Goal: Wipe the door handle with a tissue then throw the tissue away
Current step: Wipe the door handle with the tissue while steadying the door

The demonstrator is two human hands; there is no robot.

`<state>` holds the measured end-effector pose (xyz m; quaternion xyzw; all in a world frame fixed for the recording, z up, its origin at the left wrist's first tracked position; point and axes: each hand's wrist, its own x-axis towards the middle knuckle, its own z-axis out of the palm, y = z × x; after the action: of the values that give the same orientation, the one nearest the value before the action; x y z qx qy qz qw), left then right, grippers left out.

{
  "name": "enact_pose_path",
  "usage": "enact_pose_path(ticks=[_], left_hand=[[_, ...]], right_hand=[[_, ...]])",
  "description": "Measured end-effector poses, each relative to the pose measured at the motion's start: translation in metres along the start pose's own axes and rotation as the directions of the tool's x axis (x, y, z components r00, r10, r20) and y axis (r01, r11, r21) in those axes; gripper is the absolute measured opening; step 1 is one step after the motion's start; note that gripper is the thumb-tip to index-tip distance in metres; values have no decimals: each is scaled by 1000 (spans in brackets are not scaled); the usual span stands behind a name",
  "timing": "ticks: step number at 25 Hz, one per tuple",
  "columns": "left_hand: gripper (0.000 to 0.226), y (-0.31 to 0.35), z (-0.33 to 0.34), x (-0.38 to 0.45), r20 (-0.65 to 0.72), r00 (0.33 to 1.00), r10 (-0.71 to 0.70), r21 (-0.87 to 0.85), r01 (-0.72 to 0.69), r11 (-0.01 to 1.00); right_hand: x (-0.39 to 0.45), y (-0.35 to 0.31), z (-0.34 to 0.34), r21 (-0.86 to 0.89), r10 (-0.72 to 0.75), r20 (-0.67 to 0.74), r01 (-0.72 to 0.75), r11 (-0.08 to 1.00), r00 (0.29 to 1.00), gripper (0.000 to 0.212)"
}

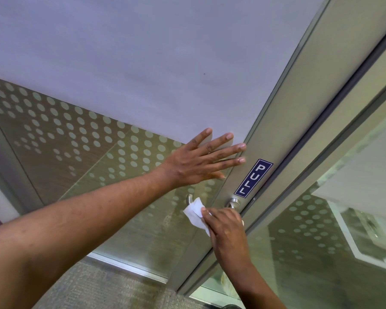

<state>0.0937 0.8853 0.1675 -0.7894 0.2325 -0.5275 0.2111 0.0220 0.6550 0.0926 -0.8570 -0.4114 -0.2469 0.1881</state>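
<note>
— Right hand, what is it on?

— Your right hand is closed over the tissue, pressing it onto the door handle, low on the metal door frame under the PULL sign. Fingers are curled together around both.

— What could spoil it?

— The tissue bunches out to the left, so bare fingers may touch the lever. Pressing down hard could unlatch the door.

— And your other hand?

— Your left hand lies flat, fingers spread wide, on the frosted glass, holding nothing. No bin is visible.
</note>
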Motion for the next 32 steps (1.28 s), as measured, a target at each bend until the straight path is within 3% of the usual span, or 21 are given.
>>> enact_pose_path(ticks=[3, 9, 16, 21, 26, 32], left_hand=[[68, -1, 4, 0, -14, 1000, 1, 1, -1, 1000], [70, 0, 8, -2, -66, 998, 11, -16, -12, 1000], [71, 0, 11, -2, -67, 997, 33, 7, -33, 999], [69, -1, 11, -2, -80, 996, 27, 16, -25, 1000], [68, 0, 12, -6, -96, 995, 39, 14, -37, 999], [68, 0, 12, -4, -126, 991, 40, 19, -37, 999]], right_hand=[[18, -24, 12, -16, 3, 23, -3, 1000, 1000, 41], [39, -58, 21, -127, 177, -1, -176, 976, 984, 17], [21, -33, 17, -23, 67, -45, -68, 997, 997, 23], [34, -45, 32, -40, 127, -79, -130, 991, 989, 18], [-5, -19, 19, -34, 118, -110, -122, 992, 987, 36], [-1, -23, 16, -44, 196, -133, -203, 978, 972, 14]])
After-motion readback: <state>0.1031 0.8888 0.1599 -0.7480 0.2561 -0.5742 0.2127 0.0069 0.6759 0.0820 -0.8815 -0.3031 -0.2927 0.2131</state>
